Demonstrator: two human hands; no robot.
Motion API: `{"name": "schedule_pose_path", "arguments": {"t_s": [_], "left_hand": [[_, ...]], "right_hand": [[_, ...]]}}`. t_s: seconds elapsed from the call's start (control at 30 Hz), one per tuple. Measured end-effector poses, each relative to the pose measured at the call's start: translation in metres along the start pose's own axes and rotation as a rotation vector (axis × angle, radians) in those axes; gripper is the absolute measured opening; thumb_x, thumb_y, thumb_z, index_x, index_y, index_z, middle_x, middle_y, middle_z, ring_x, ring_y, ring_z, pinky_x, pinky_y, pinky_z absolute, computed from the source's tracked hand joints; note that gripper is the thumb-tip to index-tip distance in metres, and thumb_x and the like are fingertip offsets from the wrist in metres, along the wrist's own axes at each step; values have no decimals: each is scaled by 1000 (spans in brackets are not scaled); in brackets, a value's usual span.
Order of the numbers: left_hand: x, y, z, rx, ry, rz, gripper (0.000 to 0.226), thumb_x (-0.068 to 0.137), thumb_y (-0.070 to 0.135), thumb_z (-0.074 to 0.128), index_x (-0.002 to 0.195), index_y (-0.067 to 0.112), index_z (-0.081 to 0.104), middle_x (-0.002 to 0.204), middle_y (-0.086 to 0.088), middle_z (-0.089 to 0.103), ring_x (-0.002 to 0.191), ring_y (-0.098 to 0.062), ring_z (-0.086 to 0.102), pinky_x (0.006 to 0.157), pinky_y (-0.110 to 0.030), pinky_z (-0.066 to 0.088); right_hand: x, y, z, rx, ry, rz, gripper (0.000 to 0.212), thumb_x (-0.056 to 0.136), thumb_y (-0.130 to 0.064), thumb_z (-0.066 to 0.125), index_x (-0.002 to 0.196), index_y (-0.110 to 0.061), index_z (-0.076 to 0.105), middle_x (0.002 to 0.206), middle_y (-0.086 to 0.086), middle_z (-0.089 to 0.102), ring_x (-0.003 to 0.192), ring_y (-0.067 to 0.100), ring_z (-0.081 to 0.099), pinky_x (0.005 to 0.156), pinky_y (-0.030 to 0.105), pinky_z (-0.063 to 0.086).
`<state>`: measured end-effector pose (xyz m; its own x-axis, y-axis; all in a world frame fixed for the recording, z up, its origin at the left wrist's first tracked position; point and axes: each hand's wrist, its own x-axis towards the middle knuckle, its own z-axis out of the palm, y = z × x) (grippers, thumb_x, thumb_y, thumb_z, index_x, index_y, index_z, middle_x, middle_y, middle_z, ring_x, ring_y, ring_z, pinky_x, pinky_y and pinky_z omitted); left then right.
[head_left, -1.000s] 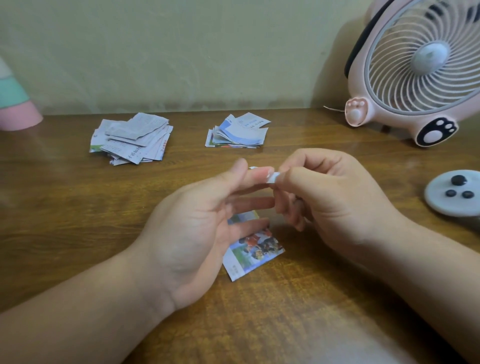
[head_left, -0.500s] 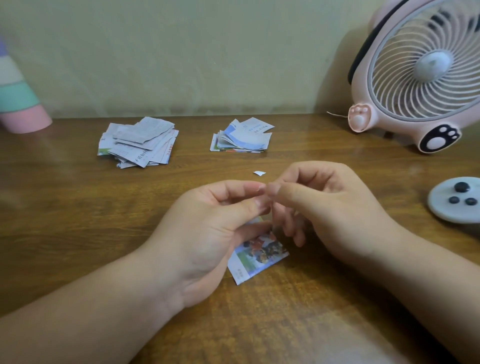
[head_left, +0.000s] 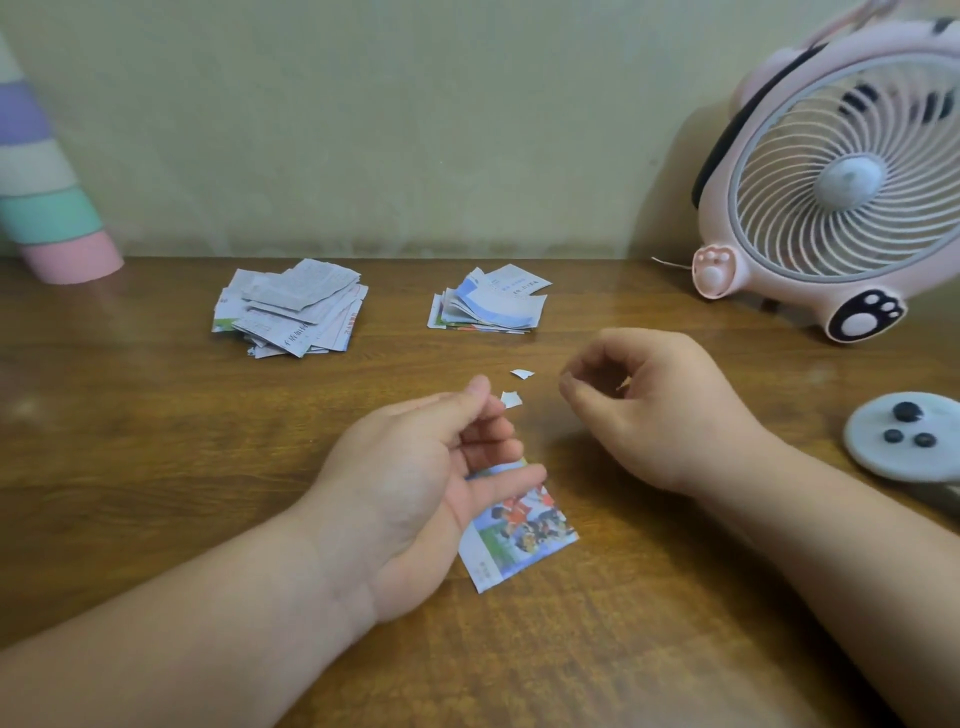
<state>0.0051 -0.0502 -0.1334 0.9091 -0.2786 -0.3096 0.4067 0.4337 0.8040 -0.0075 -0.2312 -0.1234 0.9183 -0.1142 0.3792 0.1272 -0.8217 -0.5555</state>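
just beyond the relaxed, empty left hand (head_left: 415, 467) lies a tiny jagged white scrap (head_left: 511, 399); right hand (head_left: 654, 410) curled, cannot tell its contents.

A single wide-angle view, worn on the person's head, looks forward and down across the wooden surface (head_left: 156, 467). It sits close. Both forearms come in from the bottom edge, and the left hand (head_left: 415, 483) and right hand (head_left: 660, 410) take up the middle of the frame. The view faces the wall (head_left: 363, 130), which meets the far edge of the surface in the upper half. The frame edges cut off the fan (head_left: 852, 187) at the right and the striped cone (head_left: 47, 208) at the left.
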Motion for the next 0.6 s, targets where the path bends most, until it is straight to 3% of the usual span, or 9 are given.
{"name": "schedule_pose_path", "arguments": {"t_s": [0.1, 0.2, 0.3, 0.4, 0.47, 0.53, 0.6], "left_hand": [[-1, 1, -1, -54, 28, -24, 54, 97, 34, 60, 54, 2, 65, 56, -14, 58, 48, -22, 60, 64, -54, 62], [-4, 3, -1, -69, -13, -54, 54, 100, 39, 55, 66, -2, 66, 59, -14, 58, 50, -23, 59, 71, -55, 62], [-9, 5, -1, -86, -37, -66, 55, 99, 43, 53, 71, -3, 63, 61, -13, 54, 52, -22, 54, 78, -55, 61], [-14, 5, 0, -68, -42, -43, 58, 96, 50, 53, 63, 2, 58, 57, -9, 43, 51, -19, 38, 67, -41, 58], [-16, 6, 1, -29, -57, -17, 60, 92, 54, 54, 58, 5, 55, 53, -7, 34, 49, -19, 27, 59, -35, 43], [-17, 7, 0, -24, -78, -6, 60, 87, 57, 56, 58, 4, 53, 51, -6, 29, 49, -18, 21, 56, -33, 34], [-17, 7, -1, -28, -102, -5, 61, 85, 58, 57, 59, 3, 52, 52, -6, 28, 50, -18, 18, 55, -32, 30]], "right_hand": [[5, -5, 8, -147, -82, -72, 13, 94, -15, 65, 95, -20, 77, 79, -13, 58, 73, 6, 50, 68, 16, 36], [7, -11, 11, -237, -88, -83, 21, 98, -14, 58, 106, -17, 78, 94, -3, 67, 93, 16, 56, 80, 26, 40], [7, -15, 5, -285, -40, -1, 13, 95, -24, 64, 92, -21, 76, 89, -6, 65, 96, 18, 58, 79, 29, 43], [5, -17, 0, -265, -53, 66, 17, 92, -34, 68, 81, -22, 69, 78, -10, 63, 81, 17, 57, 67, 30, 43], [1, -22, 0, -240, -92, 16, 14, 96, -27, 62, 101, -26, 75, 92, -8, 71, 91, 18, 63, 75, 28, 47], [-1, -27, 2, -275, -156, -20, 36, 98, -19, 52, 129, -29, 67, 113, -2, 72, 110, 20, 62, 92, 33, 50], [-1, -29, 3, -367, -171, -10, 34, 99, -20, 48, 126, -27, 68, 110, 2, 69, 109, 23, 59, 93, 39, 51]]}}
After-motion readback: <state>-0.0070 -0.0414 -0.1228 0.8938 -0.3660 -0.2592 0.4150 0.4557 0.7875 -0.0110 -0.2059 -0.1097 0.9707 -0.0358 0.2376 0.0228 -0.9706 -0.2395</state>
